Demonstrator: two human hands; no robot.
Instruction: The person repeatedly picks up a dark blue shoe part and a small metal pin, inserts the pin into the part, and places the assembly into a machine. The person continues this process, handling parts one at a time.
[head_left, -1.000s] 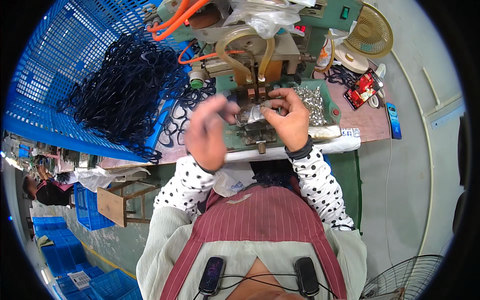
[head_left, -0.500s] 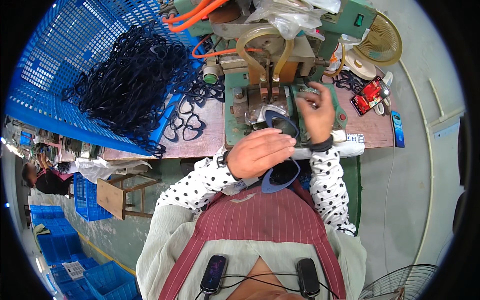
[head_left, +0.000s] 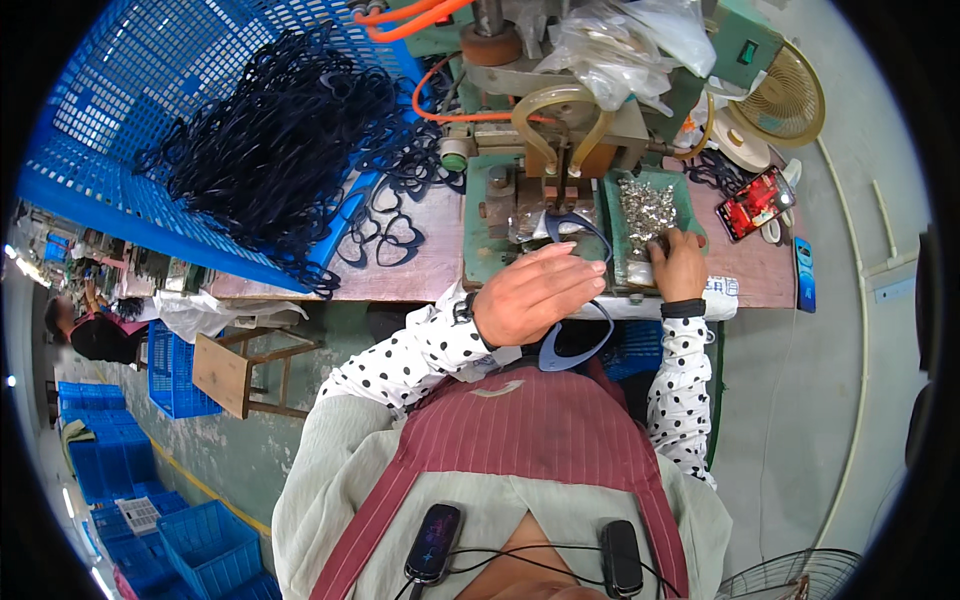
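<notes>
My left hand (head_left: 540, 295) lies palm down in front of the machine, its fingers long and pressed together over a blue looped strap (head_left: 574, 356). One end of that strap reaches up to the machine's metal jig (head_left: 530, 215); the other hangs toward my apron. The hand covers its middle. At a green tray (head_left: 686, 190) heaped with small silver metal pieces (head_left: 646, 208), my right hand (head_left: 682, 265) has its fingers curled down at the near edge of the pieces. Whatever its fingertips hold is too small to make out.
A blue basket (head_left: 90, 180) full of dark blue straps (head_left: 270, 150) stands at the left, with loose straps (head_left: 395, 240) beside it. Above the jig hang the machine's hoses (head_left: 520, 118). Two phones (head_left: 755, 205) and a fan (head_left: 785, 90) are at the right.
My right hand has moved from beside the jig down and right to the tray, uncovering the metal pieces. My left hand stays over the strap. The whole view has shifted slightly.
</notes>
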